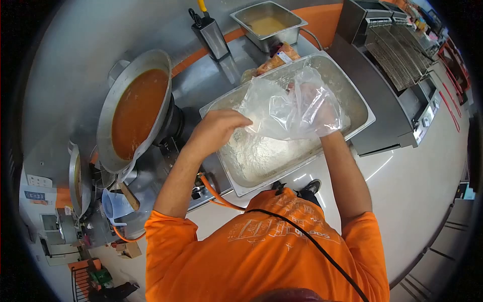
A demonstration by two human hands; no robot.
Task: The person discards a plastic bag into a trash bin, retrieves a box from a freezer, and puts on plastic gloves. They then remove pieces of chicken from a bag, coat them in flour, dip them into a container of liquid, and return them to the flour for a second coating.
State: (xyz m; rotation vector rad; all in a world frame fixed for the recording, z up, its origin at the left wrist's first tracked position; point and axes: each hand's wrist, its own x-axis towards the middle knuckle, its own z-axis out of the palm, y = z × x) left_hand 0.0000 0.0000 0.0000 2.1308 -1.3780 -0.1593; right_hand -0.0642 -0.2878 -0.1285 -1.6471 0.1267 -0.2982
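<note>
A clear plastic bag (282, 108) hangs over a deep metal pan (359, 103) that holds white flour (261, 156). With thumb and fingers, my left hand (221, 128) pinches the left edge of the bag's mouth. My right hand (322, 108) is inside the bag, seen blurrily through the plastic. Its fingers are partly hidden by glare and folds, so I cannot make out whether they hold anything. Behind the far rim of the pan lies an orange-brown packet (276, 59) with a white label.
A large pot of orange-brown liquid (141, 113) stands on a burner to the left. At the back are a knife block (211, 38) and a steel container of yellowish liquid (269, 25). Fryer baskets (397, 55) sit at right. An orange hose (214, 189) runs near the counter edge.
</note>
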